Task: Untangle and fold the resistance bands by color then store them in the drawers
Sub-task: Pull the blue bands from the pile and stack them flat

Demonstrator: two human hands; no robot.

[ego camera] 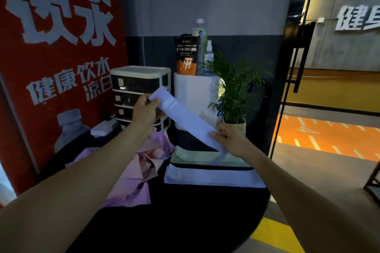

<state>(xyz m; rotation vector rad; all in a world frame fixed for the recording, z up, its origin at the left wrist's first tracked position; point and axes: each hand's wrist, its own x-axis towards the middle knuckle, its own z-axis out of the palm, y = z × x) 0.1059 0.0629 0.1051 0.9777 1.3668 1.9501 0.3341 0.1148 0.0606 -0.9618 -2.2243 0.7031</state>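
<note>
Band in hand: flat pale lavender resistance band (183, 116), held taut above the table at frame centre, slanting from upper left down to lower right; faint printed logo near its upper end.
Left hand (146, 110): fingers and thumb pinch the band's upper end, in front of the drawers.
Right hand (227, 137): fingers curled round the lower end, just above the folded stacks.
Done so far: a folded stack of pale lavender bands (213, 176) lies flat at centre right; behind it, a folded stack of pale green bands (197, 155). Both look neat, edges squared.
Left to do: crumpled heap of pink and mauve bands (144, 166) at centre left, creased and overlapping, not yet sorted. Nothing visibly stored; judged roughly midway through folding.
Storage: small drawer unit, cream frame with dark translucent fronts (141, 92), upper centre left; all visible drawers appear closed.
Surface: round black table (185, 222), matte, lower half of frame.
Materials: bands look thin, limp, fabric-like or matte latex; cannot tell which.
Background: potted green palm (234, 88) right of centre, red poster with white characters (57, 57) at left.
</note>
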